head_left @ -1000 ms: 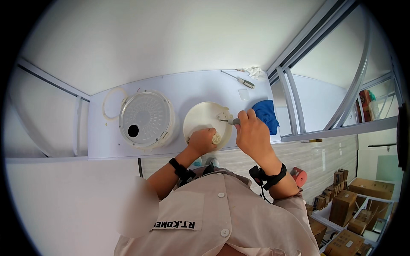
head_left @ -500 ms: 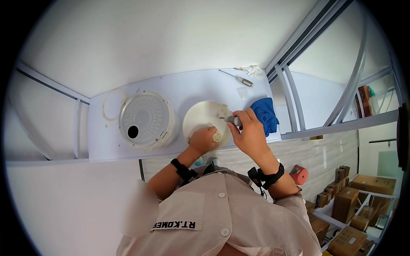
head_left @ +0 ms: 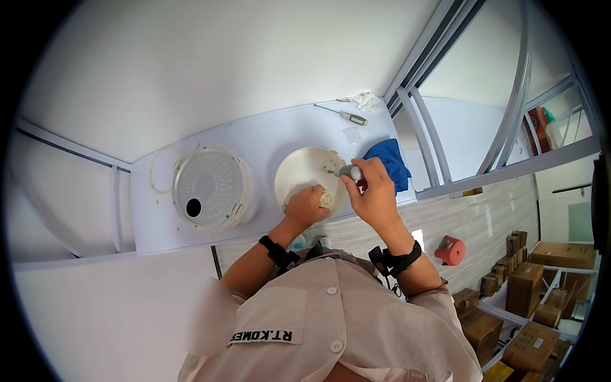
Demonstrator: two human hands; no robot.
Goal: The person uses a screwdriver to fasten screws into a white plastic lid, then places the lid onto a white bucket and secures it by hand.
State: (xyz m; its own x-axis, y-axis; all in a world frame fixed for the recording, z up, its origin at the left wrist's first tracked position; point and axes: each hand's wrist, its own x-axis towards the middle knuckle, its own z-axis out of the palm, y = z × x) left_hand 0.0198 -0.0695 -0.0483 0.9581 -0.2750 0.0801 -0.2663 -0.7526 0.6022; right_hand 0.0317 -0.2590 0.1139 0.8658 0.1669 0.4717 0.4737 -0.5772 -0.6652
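Observation:
A shallow round white lid [head_left: 293,169] is tilted over the near part of the table. My left hand [head_left: 306,207] is closed on its near side, fingers curled inside the rim. Beside those fingers shows a small round cream part with slots [head_left: 326,200]; whether it is held or fixed to the lid, I cannot tell. My right hand [head_left: 374,194] is closed around a screwdriver with a grey handle [head_left: 348,172]. Its shaft points left at the small fitting [head_left: 330,165] on the lid's right edge; the exact tip contact is too small to make out.
To the left stands a round white appliance body [head_left: 245,202] with a grey slotted metal top. A cream ring [head_left: 154,172] lies behind it. Another screwdriver [head_left: 353,118], a clear plastic piece [head_left: 351,135], a white cloth [head_left: 367,101] and a blue cloth [head_left: 393,164] lie at right. Metal rails flank the table.
The view has shifted slightly. The lid has tipped a little in my left hand, and the screwdriver in my right hand stays at its right edge.

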